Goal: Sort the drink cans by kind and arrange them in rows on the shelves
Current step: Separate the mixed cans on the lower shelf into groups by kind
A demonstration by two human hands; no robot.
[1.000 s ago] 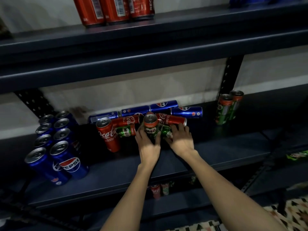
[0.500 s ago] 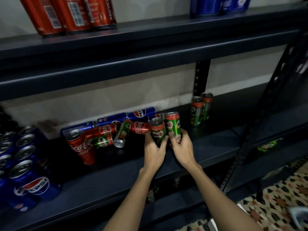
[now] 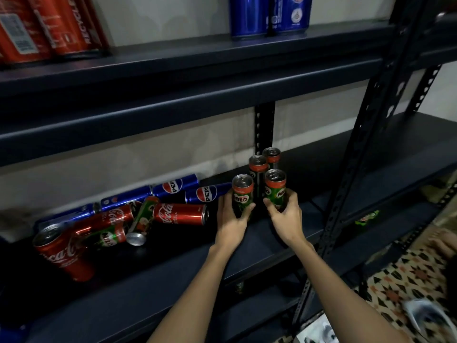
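Observation:
My left hand (image 3: 231, 219) grips an upright green Milo can (image 3: 242, 193) on the dark middle shelf (image 3: 173, 276). My right hand (image 3: 284, 214) grips a second upright Milo can (image 3: 275, 186) beside it. Both stand just in front of two more upright Milo cans (image 3: 258, 167). To the left lies a jumble: Coca-Cola cans (image 3: 180, 214) on their sides, one upright Coca-Cola can (image 3: 61, 251), two fallen Milo cans (image 3: 144, 216), and several blue Pepsi cans (image 3: 173, 188) lying along the wall.
Red Coca-Cola cans (image 3: 44, 26) and blue Pepsi cans (image 3: 269, 13) stand on the upper shelf. A perforated black upright post (image 3: 351, 169) rises close to the right of my hands. Patterned floor (image 3: 395, 280) shows at lower right.
Both hands lifted a Milo can each out of the jumble and carried them right, to just in front of the two standing Milo cans. My view shifted right.

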